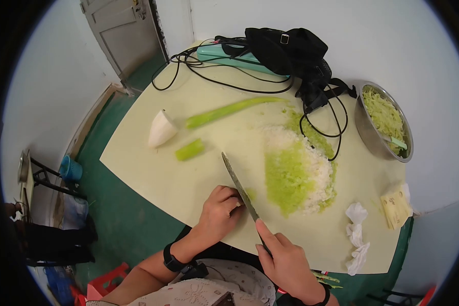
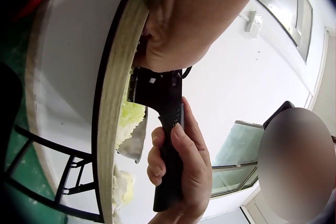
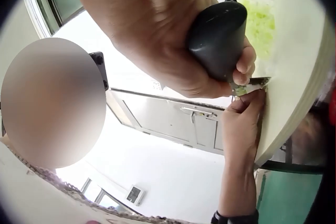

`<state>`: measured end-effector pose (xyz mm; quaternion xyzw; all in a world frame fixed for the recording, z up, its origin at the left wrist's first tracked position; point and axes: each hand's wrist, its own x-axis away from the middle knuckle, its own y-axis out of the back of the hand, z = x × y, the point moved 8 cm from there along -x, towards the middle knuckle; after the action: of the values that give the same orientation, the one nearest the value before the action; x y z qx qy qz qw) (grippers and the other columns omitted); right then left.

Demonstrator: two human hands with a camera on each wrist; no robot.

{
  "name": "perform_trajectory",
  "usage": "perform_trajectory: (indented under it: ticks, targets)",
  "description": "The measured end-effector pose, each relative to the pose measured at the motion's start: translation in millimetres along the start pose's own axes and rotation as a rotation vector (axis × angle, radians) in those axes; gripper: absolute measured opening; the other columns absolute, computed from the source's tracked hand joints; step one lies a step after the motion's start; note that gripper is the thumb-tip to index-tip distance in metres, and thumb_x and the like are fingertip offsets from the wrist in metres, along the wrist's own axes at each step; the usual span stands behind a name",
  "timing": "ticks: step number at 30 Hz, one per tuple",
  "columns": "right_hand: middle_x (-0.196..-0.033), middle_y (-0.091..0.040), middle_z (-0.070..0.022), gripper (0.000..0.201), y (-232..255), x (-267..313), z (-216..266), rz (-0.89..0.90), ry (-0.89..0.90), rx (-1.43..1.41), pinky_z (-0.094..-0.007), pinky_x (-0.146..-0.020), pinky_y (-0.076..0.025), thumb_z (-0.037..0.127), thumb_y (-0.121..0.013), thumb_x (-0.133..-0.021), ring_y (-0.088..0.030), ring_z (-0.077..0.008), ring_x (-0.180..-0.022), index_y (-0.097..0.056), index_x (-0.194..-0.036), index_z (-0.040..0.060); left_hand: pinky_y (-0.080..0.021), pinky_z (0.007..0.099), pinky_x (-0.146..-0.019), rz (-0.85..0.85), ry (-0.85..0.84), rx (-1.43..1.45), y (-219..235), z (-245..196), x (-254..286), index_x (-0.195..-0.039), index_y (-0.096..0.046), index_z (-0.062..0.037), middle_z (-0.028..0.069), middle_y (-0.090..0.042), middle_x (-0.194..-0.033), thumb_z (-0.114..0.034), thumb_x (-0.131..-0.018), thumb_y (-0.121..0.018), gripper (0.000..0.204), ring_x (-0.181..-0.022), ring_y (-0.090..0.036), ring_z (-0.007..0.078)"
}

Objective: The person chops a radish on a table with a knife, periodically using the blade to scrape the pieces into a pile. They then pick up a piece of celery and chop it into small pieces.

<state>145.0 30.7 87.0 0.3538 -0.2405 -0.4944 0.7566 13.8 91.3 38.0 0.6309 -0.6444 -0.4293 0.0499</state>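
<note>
My right hand (image 1: 288, 260) grips the black handle of a kitchen knife (image 1: 239, 186), its blade pointing away across the table. Close against the blade's left side, my left hand (image 1: 219, 211) has bent fingers on a small light-green stem piece (image 3: 241, 91), mostly hidden by fingers and blade. To the right of the knife spreads a heap of finely chopped green and white vegetable (image 1: 288, 176). Beyond the left hand lie a short green stem piece (image 1: 189, 150), a long peeled green stem (image 1: 224, 112) and a white peeled chunk (image 1: 161, 128).
A metal bowl (image 1: 368, 130) of shredded green vegetable stands at the right edge. Crumpled tissues (image 1: 357, 234) and a yellow packet (image 1: 395, 208) lie nearer. A black bag-like item (image 1: 290, 51) and looping black cables (image 1: 239, 86) occupy the back, over a turquoise object (image 1: 234, 57).
</note>
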Motion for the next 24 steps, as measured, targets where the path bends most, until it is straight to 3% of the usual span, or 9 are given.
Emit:
perform_trajectory:
  ticks: [4,16,24]
  targets:
    - [-0.071,-0.052,-0.0128,0.050,1,17,1,-0.090,0.074,-0.005,-0.0310,-0.041,-0.038,0.008,-0.054,-0.092,-0.041,-0.0220,-0.044,-0.040,-0.140,0.0066,-0.050,0.0365,-0.067,0.013,0.039,-0.005,-3,2,1,-0.078,-0.066,0.0003,0.0104,-0.060,-0.085,0.006,-0.058,-0.069,0.021,-0.080,-0.058,0.0294]
    - [-0.074,-0.054,-0.0132,0.053,7,23,5,-0.091,0.079,-0.055,-0.0331,-0.044,-0.042,0.007,-0.055,-0.091,-0.048,-0.0248,-0.049,-0.039,-0.142,0.0070,-0.050,0.0354,-0.068,0.014,-0.001,-0.034,-2,-1,0,-0.086,-0.069,-0.0019,0.0084,-0.061,-0.082,0.008,-0.057,-0.066,0.031,-0.080,-0.057,0.0278]
    - [-0.074,-0.053,-0.0127,0.055,0,23,1,-0.065,0.078,0.008,-0.0323,-0.043,-0.042,0.006,-0.055,-0.091,-0.048,-0.0240,-0.048,-0.037,-0.143,0.0081,-0.050,0.0348,-0.071,0.009,-0.016,-0.024,0,-5,-3,-0.089,-0.070,-0.0036,0.0088,-0.064,-0.093,0.008,-0.056,-0.066,0.034,-0.082,-0.057,0.0288]
